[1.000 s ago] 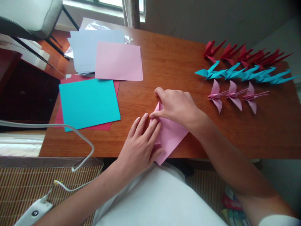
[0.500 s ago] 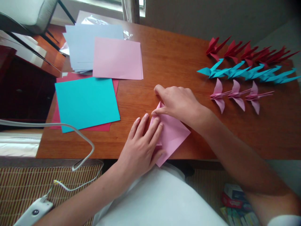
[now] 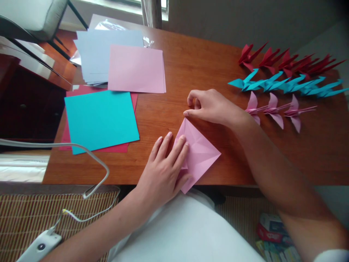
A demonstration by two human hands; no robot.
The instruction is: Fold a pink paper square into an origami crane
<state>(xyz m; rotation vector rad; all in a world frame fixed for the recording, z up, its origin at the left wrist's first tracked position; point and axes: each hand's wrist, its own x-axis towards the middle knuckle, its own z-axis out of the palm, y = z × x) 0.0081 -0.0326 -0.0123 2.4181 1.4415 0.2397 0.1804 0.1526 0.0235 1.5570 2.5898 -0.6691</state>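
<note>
A folded pink origami paper (image 3: pixel 200 151) with crease lines lies as a diamond at the table's front edge, one corner pointing away from me. My left hand (image 3: pixel 165 167) rests flat on its left part, fingers spread, hiding some of the folds. At the far corner is my right hand (image 3: pixel 208 107), loosely curled. Its thumb tip is at or just above that corner, and a gap shows between thumb and forefinger, with nothing held there.
Turquoise sheets (image 3: pixel 102 122) overlap red sheets (image 3: pixel 120 147) on the left. Behind them are pink sheets (image 3: pixel 136 69) and grey-blue sheets (image 3: pixel 94 56). Red cranes (image 3: pixel 269 58), turquoise cranes (image 3: pixel 272 82) and pink cranes (image 3: pixel 272 105) stand in rows on the right. A white cable (image 3: pixel 99 163) arcs at front left.
My right hand has moved up and slightly right, off the paper's upper part to its far corner, uncovering the creases. My left hand has stayed in place.
</note>
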